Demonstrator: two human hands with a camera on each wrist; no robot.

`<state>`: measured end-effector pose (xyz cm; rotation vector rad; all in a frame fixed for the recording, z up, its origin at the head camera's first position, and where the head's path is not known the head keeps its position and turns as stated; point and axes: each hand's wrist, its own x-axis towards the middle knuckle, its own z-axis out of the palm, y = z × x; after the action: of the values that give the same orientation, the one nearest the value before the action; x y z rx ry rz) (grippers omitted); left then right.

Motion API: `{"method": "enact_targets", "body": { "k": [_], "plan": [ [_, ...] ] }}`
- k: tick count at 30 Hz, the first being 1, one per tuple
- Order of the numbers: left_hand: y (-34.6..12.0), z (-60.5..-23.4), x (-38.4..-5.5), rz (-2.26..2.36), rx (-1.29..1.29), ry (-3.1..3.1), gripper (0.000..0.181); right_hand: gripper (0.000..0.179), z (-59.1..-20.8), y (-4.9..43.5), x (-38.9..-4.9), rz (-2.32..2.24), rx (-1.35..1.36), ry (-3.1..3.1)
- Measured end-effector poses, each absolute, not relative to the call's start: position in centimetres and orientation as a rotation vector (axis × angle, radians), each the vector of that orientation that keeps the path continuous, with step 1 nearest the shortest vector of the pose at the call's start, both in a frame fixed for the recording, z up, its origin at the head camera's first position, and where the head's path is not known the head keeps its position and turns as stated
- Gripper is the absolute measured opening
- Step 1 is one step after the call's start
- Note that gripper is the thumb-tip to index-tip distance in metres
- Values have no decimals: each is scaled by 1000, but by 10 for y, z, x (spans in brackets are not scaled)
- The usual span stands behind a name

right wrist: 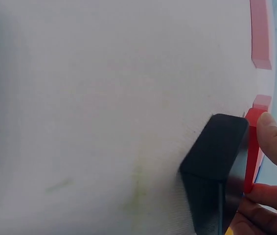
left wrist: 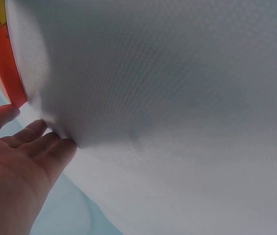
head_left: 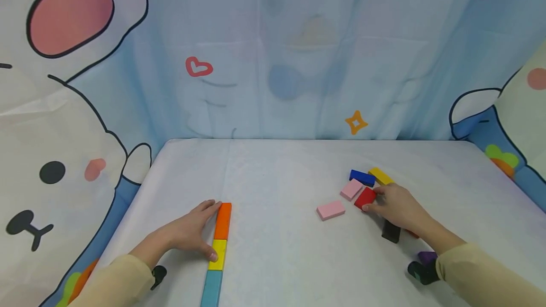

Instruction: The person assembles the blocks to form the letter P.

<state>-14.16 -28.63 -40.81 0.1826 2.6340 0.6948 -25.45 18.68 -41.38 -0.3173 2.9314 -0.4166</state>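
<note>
My left hand (head_left: pixel 187 233) rests beside a straight row of blocks at the left of the table. Its index fingertip touches the far end of an orange block (head_left: pixel 223 221), and the thumb lies against a yellow block (head_left: pixel 220 246). Closest to me in that row is a teal block (head_left: pixel 212 289). With thumb and fingers, my right hand (head_left: pixel 398 207) pinches a red block (head_left: pixel 365 198) by its edges. A black block (right wrist: pixel 214 147) sits just on the near side of it. Two pink blocks (head_left: pixel 331 210) lie left of the red one.
Past the red block are a blue block (head_left: pixel 362 177) and another yellow block (head_left: pixel 380 175). A purple block (head_left: pixel 427 257) shows beside the right wrist, and an orange-red piece (head_left: pixel 413 234) is mostly hidden under the forearm. A printed curtain (head_left: pixel 256 98) hangs behind the white table (head_left: pixel 277 231).
</note>
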Motion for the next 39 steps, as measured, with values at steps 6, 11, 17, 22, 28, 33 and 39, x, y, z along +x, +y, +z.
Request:
{"method": "enact_targets", "body": {
  "k": [6, 11, 17, 22, 28, 33, 39],
  "plan": [
    [-286, -407, -142, 693, 186, 2632, 117, 73, -412, 185, -242, -398, -358, 2921],
    [-286, -407, -141, 701, 187, 2632, 117, 72, -410, 179, -223, -397, -429, 2927],
    [-286, -408, -141, 708, 201, 2635, 117, 72, -413, 168, -205, -398, -443, 2909],
    [-287, -408, -141, 708, 201, 2639, 117, 69, -413, 155, -195, -408, -433, 2889],
    [-287, -408, -141, 702, 199, 2642, 116, 65, -413, 138, -185, -439, -479, 2845],
    [-287, -409, -141, 706, 195, 2640, 116, 64, -415, 122, -179, -468, -534, 2823],
    [-288, -408, -142, 697, 191, 2630, 117, 63, -415, 101, -176, -518, -588, 2804]
  ]
}}
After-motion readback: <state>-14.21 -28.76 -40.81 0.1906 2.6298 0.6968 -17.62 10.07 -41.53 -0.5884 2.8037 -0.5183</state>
